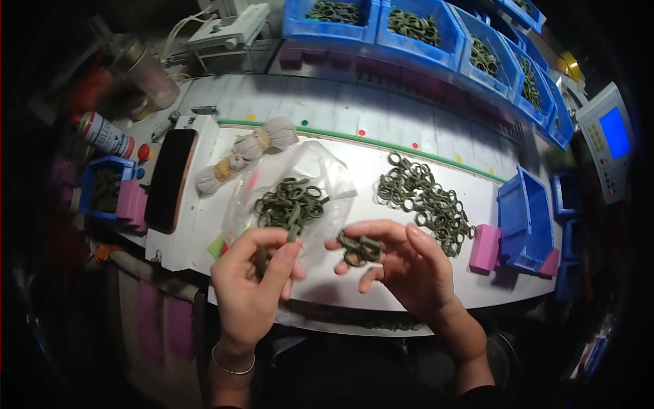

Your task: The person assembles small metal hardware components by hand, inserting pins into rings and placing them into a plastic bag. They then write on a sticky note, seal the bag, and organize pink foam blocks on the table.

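My left hand (252, 293) is closed, with a dark green ring (293, 234) pinched between thumb and forefinger. More green shows behind its fingers, partly hidden. To its right my right hand (417, 269) is turned palm up with curled fingers, and a few dark green rings (360, 249) rest in them. Just beyond the left hand a heap of the same rings (289, 203) lies on a clear plastic bag (334, 178). A second, looser pile of rings (428, 198) spreads over the white tabletop (340, 294) beyond the right hand.
Blue bins (388, 44) holding rings line the back. A tilted blue bin (526, 221) stands at right by a pink block (485, 247), near a scale (606, 143) with a blue screen. Bundled gloves (245, 153) and a phone (172, 180) lie left, beside a spray can (105, 135).
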